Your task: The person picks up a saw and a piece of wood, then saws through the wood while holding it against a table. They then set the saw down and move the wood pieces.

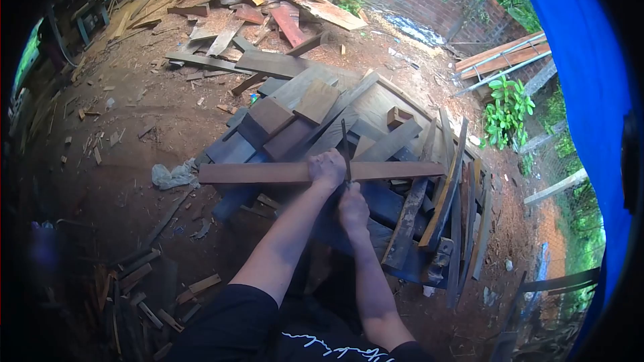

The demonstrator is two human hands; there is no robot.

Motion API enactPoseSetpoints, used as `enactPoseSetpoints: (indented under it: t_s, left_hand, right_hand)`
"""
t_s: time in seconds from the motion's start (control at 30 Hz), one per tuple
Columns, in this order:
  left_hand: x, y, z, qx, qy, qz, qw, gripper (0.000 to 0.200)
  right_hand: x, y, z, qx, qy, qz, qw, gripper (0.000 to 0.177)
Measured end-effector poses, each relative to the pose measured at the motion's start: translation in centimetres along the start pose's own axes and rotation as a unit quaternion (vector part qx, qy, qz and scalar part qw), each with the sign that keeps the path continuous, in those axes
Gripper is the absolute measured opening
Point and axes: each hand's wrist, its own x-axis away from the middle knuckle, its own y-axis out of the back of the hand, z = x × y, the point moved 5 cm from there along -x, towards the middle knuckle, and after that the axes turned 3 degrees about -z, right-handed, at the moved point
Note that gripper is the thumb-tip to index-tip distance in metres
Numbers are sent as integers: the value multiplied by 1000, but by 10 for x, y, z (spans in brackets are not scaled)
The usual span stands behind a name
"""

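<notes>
A long reddish-brown plank (258, 173) lies crosswise over a pile of boards in front of me. My left hand (327, 169) is closed over the plank near its middle, with the fingers wrapped on its top. Just to the right, my right hand (353, 209) is closed around the handle end of a thin dark saw-like tool (345, 141). Its narrow blade crosses the plank and points away from me, close beside my left hand. The handle is mostly hidden in my right fist.
Loose boards (318, 99) lie stacked under and beyond the plank, with long strips (446, 191) at the right. Scrap wood (201, 286) covers the lower left ground. A plastic bag (173, 175) lies by the plank's left end. A blue tarp (590, 80) hangs at right.
</notes>
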Motion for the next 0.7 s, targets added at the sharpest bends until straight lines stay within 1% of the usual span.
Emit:
enactPoseSetpoints:
  t_s: [0.07, 0.13, 0.2, 0.27, 0.3, 0.37, 0.47, 0.6, 0.67, 0.7]
  left_hand:
    - [-1, -1, 1, -7, -5, -4, 1000, 27]
    - [-2, -4, 0, -9, -7, -5, 1000, 27]
    - [-2, -3, 2, 10, 16, -4, 1000, 29]
    - [-1, -2, 1, 3, 11, -1, 1000, 30]
    - [1, -2, 0, -8, 1, 0, 1000, 30]
    - [2, -4, 1, -9, -11, 7, 1000, 30]
    - [0, -1, 0, -4, -4, 13, 1000, 30]
    - [-3, -1, 2, 7, 7, 17, 1000, 30]
    - [-1, -3, 1, 2, 7, 19, 1000, 32]
    - [2, -5, 1, 2, 6, 28, 1000, 32]
  right_hand:
    - [-9, -1, 4, 23, 2, 13, 1000, 19]
    - [16, 7, -1, 34, -5, 19, 999, 19]
    - [35, 5, -7, 48, -7, 30, 998, 19]
    - [51, 4, -14, 35, -31, 11, 999, 20]
    - [47, 0, -16, 36, -39, 14, 999, 20]
    - [12, -1, -4, -6, -11, 6, 1000, 21]
    - [-11, -3, 3, 8, -9, 16, 1000, 21]
    - [30, 4, -7, 25, 0, 13, 1000, 20]
    - [48, 3, -13, 44, -25, 8, 999, 19]
    - [44, 1, -15, 46, -32, 12, 998, 19]
